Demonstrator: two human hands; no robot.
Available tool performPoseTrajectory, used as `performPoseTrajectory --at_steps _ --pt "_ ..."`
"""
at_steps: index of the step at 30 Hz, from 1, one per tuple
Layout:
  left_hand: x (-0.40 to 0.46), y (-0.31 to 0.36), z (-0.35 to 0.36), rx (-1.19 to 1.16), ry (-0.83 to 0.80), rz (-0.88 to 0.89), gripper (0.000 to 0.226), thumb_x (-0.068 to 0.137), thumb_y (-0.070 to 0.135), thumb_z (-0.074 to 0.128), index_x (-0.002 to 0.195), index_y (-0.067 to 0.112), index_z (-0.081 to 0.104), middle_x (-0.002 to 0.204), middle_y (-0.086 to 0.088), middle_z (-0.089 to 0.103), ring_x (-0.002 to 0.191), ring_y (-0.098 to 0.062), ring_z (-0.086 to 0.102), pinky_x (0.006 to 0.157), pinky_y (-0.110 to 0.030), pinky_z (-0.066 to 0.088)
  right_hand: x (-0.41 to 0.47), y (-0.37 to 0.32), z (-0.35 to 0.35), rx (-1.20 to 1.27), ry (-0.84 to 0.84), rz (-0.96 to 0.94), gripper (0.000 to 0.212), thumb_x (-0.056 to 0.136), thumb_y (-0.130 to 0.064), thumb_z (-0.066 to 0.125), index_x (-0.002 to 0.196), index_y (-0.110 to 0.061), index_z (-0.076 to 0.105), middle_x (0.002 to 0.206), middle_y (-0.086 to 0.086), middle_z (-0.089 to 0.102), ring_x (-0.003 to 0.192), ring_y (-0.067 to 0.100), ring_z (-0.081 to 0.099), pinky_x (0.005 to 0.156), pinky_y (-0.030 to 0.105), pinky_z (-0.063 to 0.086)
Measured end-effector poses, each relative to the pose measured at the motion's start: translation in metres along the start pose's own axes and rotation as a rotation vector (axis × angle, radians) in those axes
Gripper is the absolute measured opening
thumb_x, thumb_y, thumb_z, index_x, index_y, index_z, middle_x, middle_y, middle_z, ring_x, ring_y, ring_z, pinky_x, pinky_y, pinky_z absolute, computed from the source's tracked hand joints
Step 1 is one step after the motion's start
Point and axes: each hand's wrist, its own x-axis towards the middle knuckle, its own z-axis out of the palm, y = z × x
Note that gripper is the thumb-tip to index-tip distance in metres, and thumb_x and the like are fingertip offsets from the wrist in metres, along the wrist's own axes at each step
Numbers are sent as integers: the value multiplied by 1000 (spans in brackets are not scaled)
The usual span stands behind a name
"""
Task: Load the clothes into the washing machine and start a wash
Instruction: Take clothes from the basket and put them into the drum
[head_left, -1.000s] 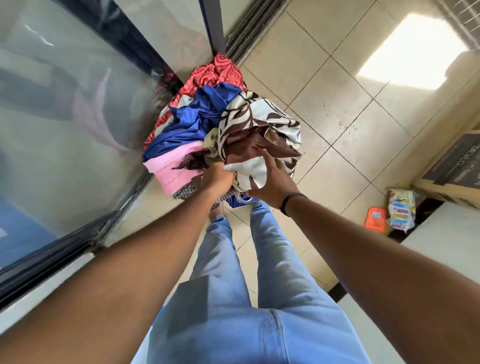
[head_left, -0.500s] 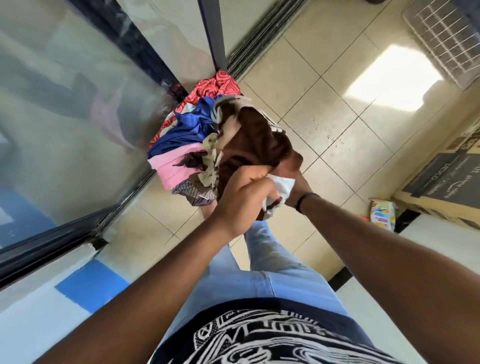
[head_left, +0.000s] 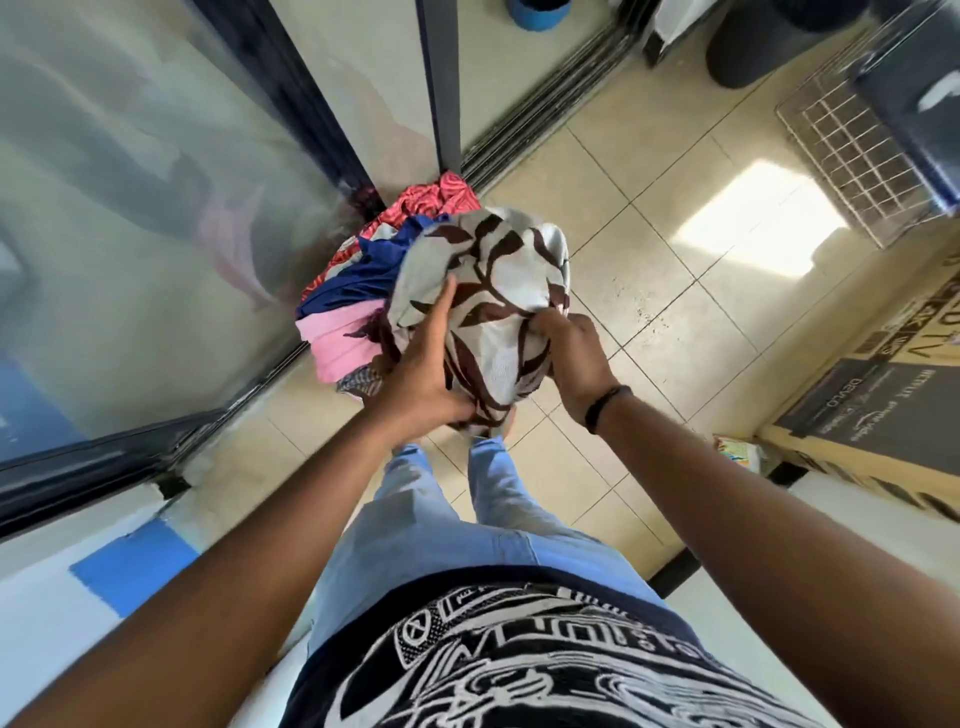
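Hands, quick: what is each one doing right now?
Left hand: open, flat against the patterned cloth.
Right hand: closed, gripping the same cloth.

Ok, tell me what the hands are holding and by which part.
The bunched patterned cloth: the right hand grips a fold on its right side, and the left hand presses fairly straight fingers against its left side, supporting it.

We see bare arms (head_left: 234, 561), a thin black band (head_left: 605, 408) on the right wrist, a dark shirt (head_left: 519, 670) with white print, and light blue jeans (head_left: 467, 525) beyond the shirt.
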Motion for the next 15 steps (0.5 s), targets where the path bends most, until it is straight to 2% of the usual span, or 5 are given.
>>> performPoseTrajectory --at_steps 5,7,10,12,15 --pt "6 1 30 137 173 132 106 66 41 86 151 10 32 153 -12 39 144 -28 37 119 -46 31 -35 -38 21 135 -235 54 30 73 -16 54 97 -6 68 96 20 69 91 34 66 94 47 51" --pt "1 8 32 55 251 73 77 75 37 78 143 27 43 145 -5 51 137 -23 47 116 -40 37 -49 -56 26 147 -343 122 35 70 -16 55 100 -3 66 97 21 66 90 33 64 95 47 50" --pt "-7 23 31 -65 345 46 43 77 33 72 104 61 54 105 37 65 101 20 58 83 -2 44 -68 -85 24 170 -455 122 29 76 -23 58 95 -2 64 88 20 64 78 32 63 81 38 52" --pt "-8 37 27 -146 353 12 54 71 18 75 88 65 55 85 53 58 82 33 52 66 7 37 -73 -101 20 219 -399 1 31 89 -32 54 91 -2 62 81 18 63 72 29 63 71 32 52" --pt "-3 59 19 -349 430 -43 32 58 39 68 77 65 64 72 39 66 69 24 59 61 -3 46 -67 -106 12 -8 -33 -412 50 90 -47 55 91 2 64 84 14 65 79 25 63 74 41 53"
